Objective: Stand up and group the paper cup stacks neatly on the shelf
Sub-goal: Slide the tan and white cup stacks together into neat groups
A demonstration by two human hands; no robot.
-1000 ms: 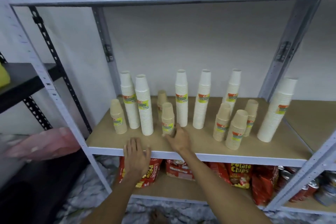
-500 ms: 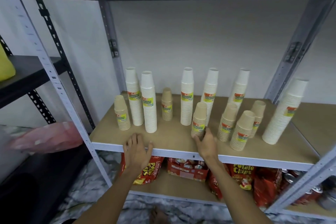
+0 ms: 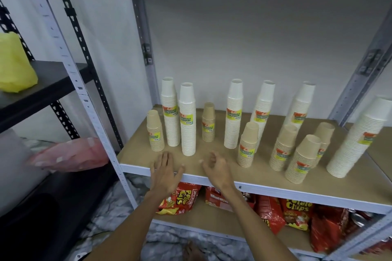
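Several tall white cup stacks [image 3: 187, 118] and short brown cup stacks [image 3: 248, 144] stand upright on the wooden shelf [image 3: 212, 154]. One brown stack [image 3: 155, 131] is at the far left and another brown stack [image 3: 208, 122] sits between the white ones. Three more brown stacks [image 3: 302, 159] cluster to the right, beside a big white stack [image 3: 356, 140]. My left hand [image 3: 166, 171] rests flat on the shelf's front edge. My right hand [image 3: 216, 168] hovers over the edge with loosely curled fingers, holding nothing, left of the brown stack.
Red snack bags [image 3: 180, 197] and potato chip bags [image 3: 297, 214] fill the shelf below. A white upright post [image 3: 84, 95] stands at the left, with a pink bag [image 3: 70, 154] and a yellow bag [image 3: 14, 65] on a black rack beyond it.
My right hand slid a brown stack rightward beside the tall white stacks, let go of it and drew back left. The left hand stayed on the shelf edge.
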